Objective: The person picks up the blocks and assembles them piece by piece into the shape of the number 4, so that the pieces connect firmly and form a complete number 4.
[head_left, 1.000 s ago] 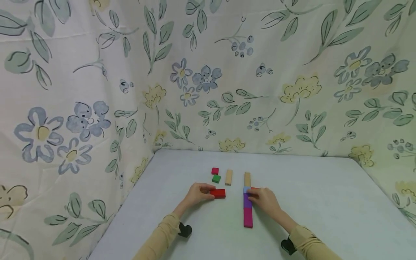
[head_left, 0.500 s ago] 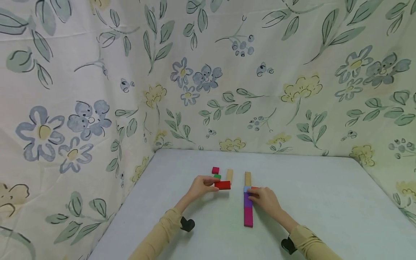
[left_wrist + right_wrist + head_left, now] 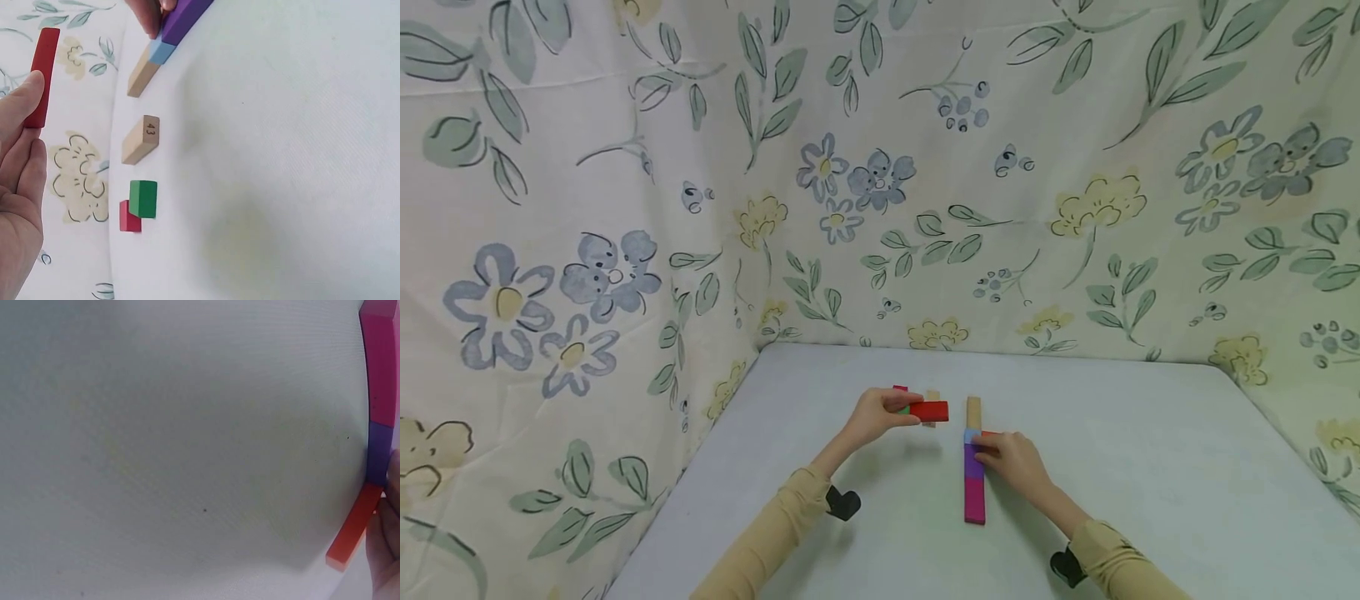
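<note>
Red block [image 3: 932, 412] is probably light, stiff and smooth; your left grip [image 3: 875, 413] pinches one end, a sound hold. Your right grip [image 3: 1017, 458] touches the purple block [image 3: 973, 468], closure unclear.

Red blk [image 3: 931, 412]: smooth, matt ptd wd | tan blk [image 3: 139, 142]: bare wd | backdrop [image 3: 880, 275]: cloth

From where I sit, I'm looking into a curtained-off spot: creased floral cloth [image 3: 1022, 242], printed in blue, yellow and green, rises behind a plain white surface [image 3: 1157, 458] and runs down both its sides. Perhaps it's a home, perhaps a staged booth; cloth fills the background, so I can't tell.
</note>
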### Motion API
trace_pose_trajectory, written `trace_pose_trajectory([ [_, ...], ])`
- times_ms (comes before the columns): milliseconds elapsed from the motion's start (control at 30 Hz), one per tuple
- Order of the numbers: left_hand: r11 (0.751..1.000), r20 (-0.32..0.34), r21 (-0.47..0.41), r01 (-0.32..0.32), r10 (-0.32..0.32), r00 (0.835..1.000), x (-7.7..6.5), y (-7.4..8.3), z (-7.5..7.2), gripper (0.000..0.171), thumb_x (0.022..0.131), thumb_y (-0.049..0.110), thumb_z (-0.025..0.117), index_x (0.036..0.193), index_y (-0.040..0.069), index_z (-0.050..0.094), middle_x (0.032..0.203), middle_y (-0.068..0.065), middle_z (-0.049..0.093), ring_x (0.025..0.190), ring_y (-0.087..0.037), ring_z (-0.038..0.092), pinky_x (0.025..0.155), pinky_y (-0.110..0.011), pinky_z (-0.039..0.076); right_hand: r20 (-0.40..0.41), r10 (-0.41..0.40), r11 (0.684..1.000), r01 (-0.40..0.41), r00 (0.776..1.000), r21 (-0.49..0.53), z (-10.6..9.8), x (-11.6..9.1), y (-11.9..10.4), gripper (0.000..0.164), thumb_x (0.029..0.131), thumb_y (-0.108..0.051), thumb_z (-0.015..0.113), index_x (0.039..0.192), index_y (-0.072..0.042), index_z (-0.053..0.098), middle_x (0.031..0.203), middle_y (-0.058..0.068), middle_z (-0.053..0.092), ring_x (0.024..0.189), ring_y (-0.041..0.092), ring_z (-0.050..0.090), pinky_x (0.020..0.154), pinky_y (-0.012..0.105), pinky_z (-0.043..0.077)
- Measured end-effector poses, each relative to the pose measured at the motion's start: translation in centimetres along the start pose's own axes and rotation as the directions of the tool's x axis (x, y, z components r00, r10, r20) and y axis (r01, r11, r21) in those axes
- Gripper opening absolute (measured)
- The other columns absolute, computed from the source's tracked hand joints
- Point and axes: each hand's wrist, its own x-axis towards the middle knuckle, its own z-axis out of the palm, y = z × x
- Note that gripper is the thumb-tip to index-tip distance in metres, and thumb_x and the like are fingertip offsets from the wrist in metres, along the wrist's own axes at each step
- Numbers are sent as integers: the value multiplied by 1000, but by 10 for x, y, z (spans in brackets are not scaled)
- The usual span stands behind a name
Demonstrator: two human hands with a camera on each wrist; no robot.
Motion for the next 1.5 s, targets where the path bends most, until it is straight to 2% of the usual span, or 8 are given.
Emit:
trace_pose_trajectory([
  [233,997,-2,-62,-35,35,999,2,11,5,38,80,13,75,117,12,68,119,-9,67,112,-22,63,98,-41,46,18,11,1000,-11,1000,0,0,1,0,26,77,-9,76,103,-4,74,95,12,74,78,17,68,70,33,56],
  [333,996,8,-79,-50,51,999,-4,28,4,38,80,7,74,118,6,67,120,-12,66,113,-25,63,98,-40,46,17,16,1000,-16,1000,-3,0,1,0,26,77,-10,76,102,-4,74,95,12,74,77,15,67,69,31,55],
  [467,994,9,-84,-67,68,998,-8,40,5,37,81,6,73,117,3,67,119,-13,67,113,-26,63,97,-40,47,18,15,1000,-15,1000,-7,0,1,1,27,77,-10,76,103,-4,74,95,12,74,77,15,67,68,30,55],
  [633,996,13,-73,-54,55,998,-8,44,9,37,81,8,74,117,3,67,119,-13,67,112,-26,63,96,-38,49,17,14,1000,-14,1000,-11,0,2,2,27,77,-11,77,103,-5,74,95,12,74,75,14,66,67,27,53],
  [833,998,-7,-64,-12,12,1000,4,12,24,39,81,14,75,119,9,67,121,-7,67,112,-23,63,95,-37,49,13,6,1000,-6,1000,3,0,1,1,27,77,-10,77,103,-4,74,94,12,74,79,19,68,67,27,54],
  [1033,999,-31,-25,40,-41,999,4,-4,33,34,80,20,76,114,14,70,114,-2,70,108,-20,65,93,-34,51,8,-3,1000,3,1000,0,-1,0,0,27,76,-10,77,102,-4,74,93,10,75,78,18,68,68,27,54],
  [1333,1000,-41,-10,-21,20,999,6,-17,42,31,79,7,75,110,5,71,112,-12,70,108,-25,65,92,-33,51,-7,-29,999,29,1000,-19,0,-1,2,27,75,-10,77,102,-4,74,92,11,74,76,18,67,65,25,53],
  [1500,999,-37,18,-36,37,999,10,-23,49,30,80,3,73,110,2,70,112,-13,69,109,-25,64,92,-30,51,-5,-32,999,32,999,-33,0,0,3,27,75,-11,78,101,-5,75,91,11,75,70,12,63,62,22,49],
])
